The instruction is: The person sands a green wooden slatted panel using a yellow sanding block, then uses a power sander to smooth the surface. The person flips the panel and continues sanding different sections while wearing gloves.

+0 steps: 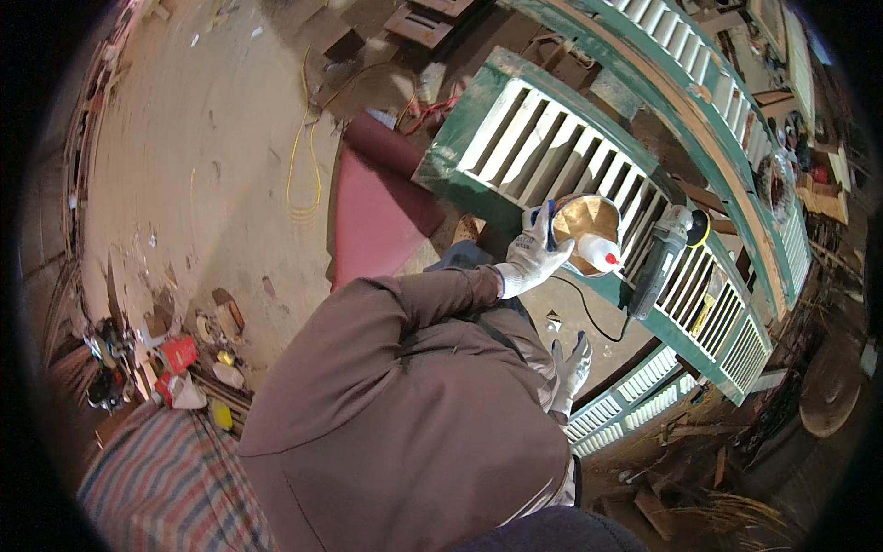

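— Round tin (585, 221): where is it sitting right now?

— It is resting on the slats of the green louvred shutter (515, 138), and the left hand (532, 259) is gripping its near rim, gloved fingers curling over the edge. A white squeeze bottle (599, 252) with a red tip is lying across the tin's lower side, just beside that hand.

— How is the left arm lying?

— The brown sleeve is reaching forward and up from the body, wrist bending slightly toward the tin.

— And the right hand (572, 364)?

— It is hanging lower, apart from the tin, gloved, fingers pointing up and loosely spread, holding nothing. Its forearm is staying close to the body.

— Anything else near?

— A grey angle grinder (664, 258) is lying on the shutter just right of the tin, its black cord trailing down toward the right hand. A red sheet (382, 207) is lying on the floor to the left.
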`<state>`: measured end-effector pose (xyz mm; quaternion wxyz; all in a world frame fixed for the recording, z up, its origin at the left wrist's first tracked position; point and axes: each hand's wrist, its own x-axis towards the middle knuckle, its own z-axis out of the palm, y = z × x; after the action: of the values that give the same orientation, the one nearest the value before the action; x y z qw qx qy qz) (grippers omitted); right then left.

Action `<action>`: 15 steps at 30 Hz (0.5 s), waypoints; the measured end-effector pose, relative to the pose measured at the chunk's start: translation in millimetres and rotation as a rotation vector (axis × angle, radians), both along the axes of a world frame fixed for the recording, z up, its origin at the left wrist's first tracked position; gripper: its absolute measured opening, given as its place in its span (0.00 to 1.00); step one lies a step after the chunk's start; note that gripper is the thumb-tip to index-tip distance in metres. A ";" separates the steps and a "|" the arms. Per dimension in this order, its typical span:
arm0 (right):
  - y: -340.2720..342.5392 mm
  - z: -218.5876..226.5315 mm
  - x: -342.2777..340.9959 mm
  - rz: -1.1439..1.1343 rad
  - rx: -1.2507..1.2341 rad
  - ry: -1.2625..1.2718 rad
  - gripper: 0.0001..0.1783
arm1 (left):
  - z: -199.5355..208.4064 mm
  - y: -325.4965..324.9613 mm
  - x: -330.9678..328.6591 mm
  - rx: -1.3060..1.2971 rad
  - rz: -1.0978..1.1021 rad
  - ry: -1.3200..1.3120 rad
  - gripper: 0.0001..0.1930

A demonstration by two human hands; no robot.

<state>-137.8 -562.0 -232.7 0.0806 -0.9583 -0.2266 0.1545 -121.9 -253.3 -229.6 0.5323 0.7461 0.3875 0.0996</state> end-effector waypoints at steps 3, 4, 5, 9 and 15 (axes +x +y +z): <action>7.5 0.9 8.1 0.053 0.008 0.045 0.41 | -0.9 0.3 1.2 -0.048 -0.018 0.014 0.50; 8.3 0.8 8.8 0.091 0.018 0.033 0.39 | -0.8 -2.3 0.0 -0.013 0.000 0.031 0.50; 8.1 -1.0 9.8 0.086 0.030 0.052 0.39 | 0.3 -2.5 2.2 0.027 0.007 0.040 0.51; 8.7 -0.8 9.1 0.096 0.045 0.074 0.38 | 3.1 0.2 1.3 -0.034 0.010 0.033 0.49; 5.7 -1.7 5.2 0.134 0.048 0.052 0.36 | -6.3 -2.1 -0.4 0.019 0.015 0.008 0.51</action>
<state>-132.6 -556.3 -234.4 0.0991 -0.9344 -0.2915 0.1790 -122.3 -255.4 -235.8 0.5230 0.7484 0.3943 0.1043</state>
